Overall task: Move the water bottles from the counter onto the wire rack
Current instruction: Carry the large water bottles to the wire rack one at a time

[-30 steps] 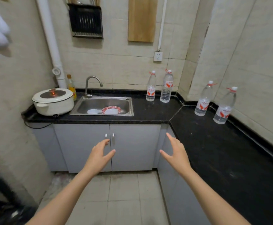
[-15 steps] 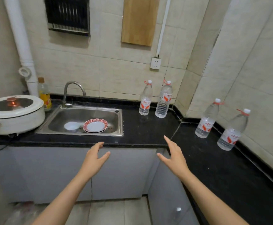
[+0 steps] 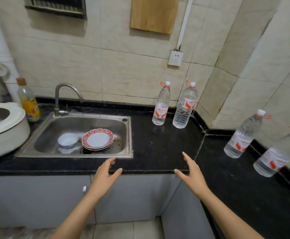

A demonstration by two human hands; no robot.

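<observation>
Since both hands are empty right now, nothing's been grabbed yet: my left hand (image 3: 104, 178) and right hand (image 3: 192, 175) hover well apart at the front edge of the black counter (image 3: 158, 152), fingers spread and loose. All four water bottles are upright on that counter. The smooth bottle (image 3: 160, 107) and ribbed bottle (image 3: 183, 109) stand just beside each other against the back wall, right of the sink (image 3: 37, 152). The corner bottle (image 3: 242, 137) and far-right bottle (image 3: 277, 156) are along the right-hand wall. I think the wire rack (image 3: 58, 9) is that dark thing on the wall up top left, though only its lower part is in view. The bottles look full, so I'd expect decent weight for their size. They also look like thin clear plastic that'll squish if I squeeze hard. They're tall and narrow, so easy to knock over on the reach. I'd wrap around the label band at mid-body, not the neck, and go for the back pair first.
</observation>
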